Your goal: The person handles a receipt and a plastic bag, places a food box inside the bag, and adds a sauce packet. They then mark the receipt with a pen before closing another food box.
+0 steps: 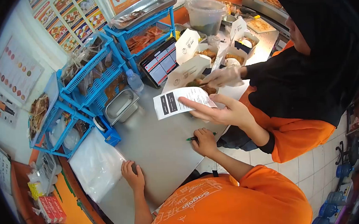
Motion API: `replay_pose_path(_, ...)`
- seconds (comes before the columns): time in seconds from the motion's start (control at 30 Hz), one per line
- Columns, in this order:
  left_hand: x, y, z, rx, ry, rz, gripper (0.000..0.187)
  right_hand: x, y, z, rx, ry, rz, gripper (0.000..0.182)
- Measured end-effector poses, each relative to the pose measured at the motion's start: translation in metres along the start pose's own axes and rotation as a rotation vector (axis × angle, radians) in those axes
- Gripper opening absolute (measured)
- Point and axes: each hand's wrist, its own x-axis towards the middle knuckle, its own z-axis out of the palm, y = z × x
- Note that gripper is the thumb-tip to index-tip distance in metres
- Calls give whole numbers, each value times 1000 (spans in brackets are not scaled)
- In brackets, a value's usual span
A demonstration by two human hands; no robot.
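Against the front edge of the metal table rests my left hand (pixel 133 175), its fingers curled. A small dark patch shows by its thumb, and I cannot tell what it is. The hand lies right beside a stack of clear plastic bags (pixel 95 165). My right hand (pixel 205 142) is closed around a green pen (pixel 192 138), low over the table's right side. Above it, a co-worker's bare hand (pixel 230 110) holds a printed receipt (pixel 183 101). That person's other, gloved hand (pixel 225 77) reaches to an open white food box (pixel 187 73).
Several open food boxes (pixel 189 44) stand at the back. A tablet (pixel 159 63), a bottle (pixel 135 80), a metal pan (pixel 122 104) and a blue tape dispenser (pixel 107 132) line the left side. Blue racks (pixel 85 73) hold packets. The co-worker (pixel 295 86) stands close at right.
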Motion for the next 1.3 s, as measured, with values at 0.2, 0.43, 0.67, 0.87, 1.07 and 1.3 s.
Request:
replay_pose_path(0.2,-1,-4,1,-21,25,-11,20,-3,4,8,13,21,-2,20)
replay_pose_path(0.43,-1,-3,0,-50,25,-34,19,0,-1,2,-9,-8,-8,20)
replay_pose_path(0.67,0,0,-1,-85,46,-26,18,1,0,4,-32,22,-17,18)
replay_pose_path(0.87,-1,-1,0,-61,60,-22,18,2,-1,3,-24,67,-48,16)
replay_pose_path(1.07,0,2,-2,-66,38,-41,18,2,-1,2,-22,47,-53,17)
replay_pose_path(1.3,-1,-4,1,-50,55,-16,19,2,1,2,-2,72,-55,15)
